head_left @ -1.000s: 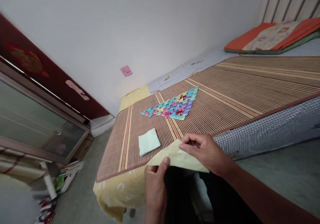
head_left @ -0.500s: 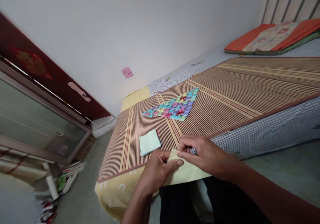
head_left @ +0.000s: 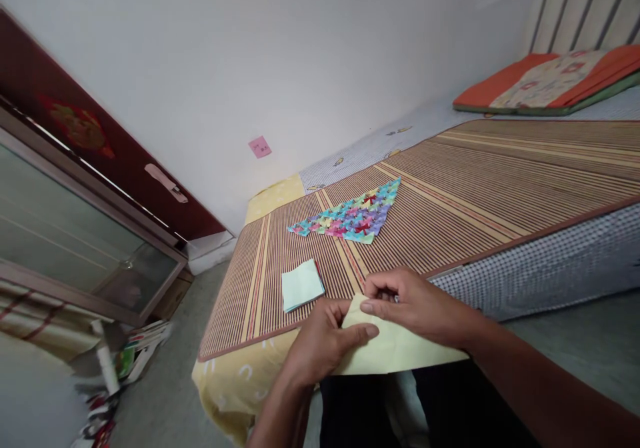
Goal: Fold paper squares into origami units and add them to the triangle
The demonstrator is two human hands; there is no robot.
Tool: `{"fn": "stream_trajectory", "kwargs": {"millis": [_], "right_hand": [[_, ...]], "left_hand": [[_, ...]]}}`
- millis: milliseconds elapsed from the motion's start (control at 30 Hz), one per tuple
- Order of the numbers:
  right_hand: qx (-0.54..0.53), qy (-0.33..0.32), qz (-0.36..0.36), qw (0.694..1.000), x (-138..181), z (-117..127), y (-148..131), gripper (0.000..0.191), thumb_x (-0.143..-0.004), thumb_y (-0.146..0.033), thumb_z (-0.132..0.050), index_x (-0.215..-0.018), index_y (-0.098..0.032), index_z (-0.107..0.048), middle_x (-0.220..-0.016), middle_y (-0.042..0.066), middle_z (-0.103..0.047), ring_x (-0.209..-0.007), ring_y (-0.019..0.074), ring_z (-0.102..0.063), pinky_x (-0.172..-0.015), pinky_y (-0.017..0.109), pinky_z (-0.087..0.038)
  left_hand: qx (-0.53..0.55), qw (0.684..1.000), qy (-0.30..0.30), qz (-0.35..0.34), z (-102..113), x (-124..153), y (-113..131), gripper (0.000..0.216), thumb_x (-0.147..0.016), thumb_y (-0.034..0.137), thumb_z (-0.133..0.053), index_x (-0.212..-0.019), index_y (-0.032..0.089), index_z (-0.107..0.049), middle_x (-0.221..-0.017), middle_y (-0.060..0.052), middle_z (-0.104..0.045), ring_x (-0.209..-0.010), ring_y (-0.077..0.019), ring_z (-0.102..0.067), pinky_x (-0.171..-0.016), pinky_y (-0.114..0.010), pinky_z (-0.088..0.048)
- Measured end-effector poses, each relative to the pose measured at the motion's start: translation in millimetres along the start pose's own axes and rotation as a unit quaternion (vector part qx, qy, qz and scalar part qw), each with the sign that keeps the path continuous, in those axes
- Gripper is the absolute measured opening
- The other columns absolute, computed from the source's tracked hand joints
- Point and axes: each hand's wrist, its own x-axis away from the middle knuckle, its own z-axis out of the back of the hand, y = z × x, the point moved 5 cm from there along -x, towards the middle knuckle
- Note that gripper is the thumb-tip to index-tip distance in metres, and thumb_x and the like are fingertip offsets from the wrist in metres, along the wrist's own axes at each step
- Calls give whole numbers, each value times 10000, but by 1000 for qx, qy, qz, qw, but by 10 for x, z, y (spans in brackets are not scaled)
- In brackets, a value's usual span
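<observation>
A sheet of pale yellow paper (head_left: 400, 351) is held over my lap, creased and roughly triangular with a wide bottom edge. My left hand (head_left: 323, 341) grips its left side, thumb lying on top. Near the paper's upper corner, my right hand (head_left: 410, 305) pinches it between thumb and curled fingers. A stack of pale green square paper (head_left: 301, 286) lies on the mat just beyond my left hand. Farther back rests a triangular piece (head_left: 353, 216) made of many small folded bits in blue, purple, pink and yellow.
A striped bamboo mat (head_left: 450, 188) covers the bed, its front edge close to my hands. Folded orange and floral bedding (head_left: 545, 85) lies at the far right. A pink note (head_left: 259, 147) sticks to the wall. On the left stand a glass-panelled cabinet (head_left: 90, 228) and a dark red door (head_left: 150, 181).
The yellow paper's lower edge now extends farther right, showing a wider shape. Both hands keep their hold on it, and the view has shifted slightly.
</observation>
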Motion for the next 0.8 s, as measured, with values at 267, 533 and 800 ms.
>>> {"fn": "stream_trajectory", "kwargs": {"millis": [267, 533, 800], "right_hand": [[-38, -27, -8, 999, 25, 8, 40, 243, -851, -382, -643, -734, -176, -591, -655, -33, -509, -607, 123, -441, -550, 246, -331], [189, 59, 114, 974, 76, -21, -132, 171, -848, -144, -608, -692, -183, -551, -693, -20, -554, -647, 127, -480, -605, 264, -307], [-117, 58, 19, 991, 99, 413, 118, 344, -867, -496, -684, -1028, -193, -647, -889, 44, -663, -749, 168, -605, -664, 274, -484]], "left_hand": [[-9, 1000, -20, 5, -32, 21, 8, 366, -733, 439, -826, -868, 102, -781, -743, -32, -632, -629, -113, -495, -604, -231, -365], [-7, 999, 22, -33, -3, -87, -36, 387, -734, 466, -825, -682, 118, -664, -619, 35, -471, -555, -76, -342, -525, -217, -257], [144, 980, 121, -57, 94, -36, -147, 334, -739, 404, -840, -885, 109, -784, -679, -53, -709, -554, -151, -606, -597, -272, -489]]}}
